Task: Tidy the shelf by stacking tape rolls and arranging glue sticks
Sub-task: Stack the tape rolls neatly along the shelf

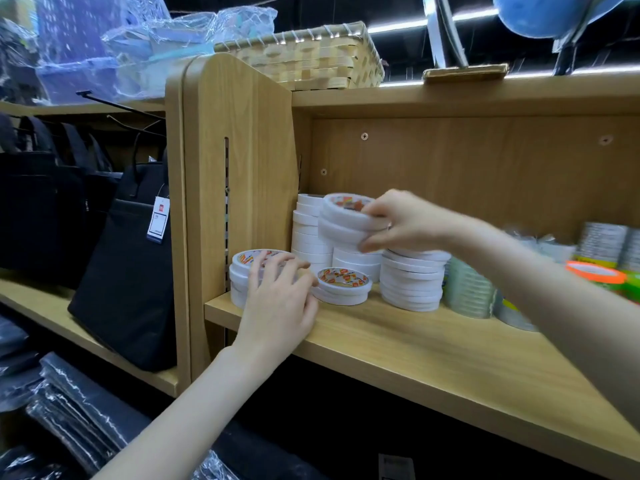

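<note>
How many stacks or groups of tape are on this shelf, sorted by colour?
White tape stacks: 5
Clear tape stacks: 1
Orange tape rolls: 1
Silvery stacks: 1
Total: 8, as far as the blurred right end shows.

We're looking at a light wooden shelf point(433, 344) with a screwed back panel point(467, 168) and a rounded side panel point(239, 161) at its left edge. On top sits a woven basket point(311, 60) beside plastic-wrapped packs point(156, 46). Left of the side panel, black bags point(128, 258) hang over a lower shelf. Strip lights point(398, 27) glow against a dark ceiling.
</note>
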`<action>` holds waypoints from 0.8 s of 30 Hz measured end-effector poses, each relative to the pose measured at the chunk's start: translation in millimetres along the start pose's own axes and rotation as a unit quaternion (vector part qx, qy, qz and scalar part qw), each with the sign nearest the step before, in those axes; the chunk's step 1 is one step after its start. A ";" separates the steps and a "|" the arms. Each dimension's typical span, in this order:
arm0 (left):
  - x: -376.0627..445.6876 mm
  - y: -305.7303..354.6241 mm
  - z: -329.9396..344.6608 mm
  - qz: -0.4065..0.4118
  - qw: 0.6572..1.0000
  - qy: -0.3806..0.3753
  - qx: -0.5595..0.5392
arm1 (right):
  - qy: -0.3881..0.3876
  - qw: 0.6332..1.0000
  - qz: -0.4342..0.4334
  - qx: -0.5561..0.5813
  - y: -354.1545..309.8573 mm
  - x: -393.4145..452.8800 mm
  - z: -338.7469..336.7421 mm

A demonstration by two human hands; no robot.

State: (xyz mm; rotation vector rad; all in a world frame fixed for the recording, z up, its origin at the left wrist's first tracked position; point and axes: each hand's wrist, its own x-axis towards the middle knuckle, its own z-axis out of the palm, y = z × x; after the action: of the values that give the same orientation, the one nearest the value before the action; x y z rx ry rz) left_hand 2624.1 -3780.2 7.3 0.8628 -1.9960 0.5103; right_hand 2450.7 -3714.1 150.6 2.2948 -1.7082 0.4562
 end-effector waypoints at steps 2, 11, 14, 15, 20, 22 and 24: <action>-2.0 -5.8 -2.7 -0.003 1.000 0.010 -0.007 | -0.044 0.999 0.016 0.002 -2.3 4.5 27.5; 15.8 -12.8 -6.7 0.012 1.000 -0.002 -0.010 | 0.006 0.998 0.030 0.062 8.7 -5.3 61.0; 22.6 -10.3 -3.0 0.016 1.000 -0.027 0.003 | 0.055 0.997 0.033 0.047 4.2 -15.7 65.3; 25.1 -9.8 -2.0 0.015 0.999 -0.032 0.010 | 0.081 0.996 0.040 0.008 1.3 -19.5 68.4; 42.9 -5.6 -6.7 0.009 0.999 -0.044 0.023 | 0.170 0.974 0.103 -0.106 -5.3 -34.5 77.5; 52.6 -7.1 -9.9 -0.007 0.993 -0.112 0.026 | 0.164 0.979 0.117 -0.021 -1.6 -40.8 82.6; 63.2 -12.0 -12.9 -0.021 0.982 -0.187 -0.007 | 0.123 0.986 0.110 0.035 1.2 -43.7 91.8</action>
State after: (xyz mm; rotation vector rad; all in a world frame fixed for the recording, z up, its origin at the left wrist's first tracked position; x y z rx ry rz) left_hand 2616.6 -3803.9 68.0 1.0498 -2.3102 0.3273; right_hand 2447.3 -3710.3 49.0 2.0023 -1.8495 0.8184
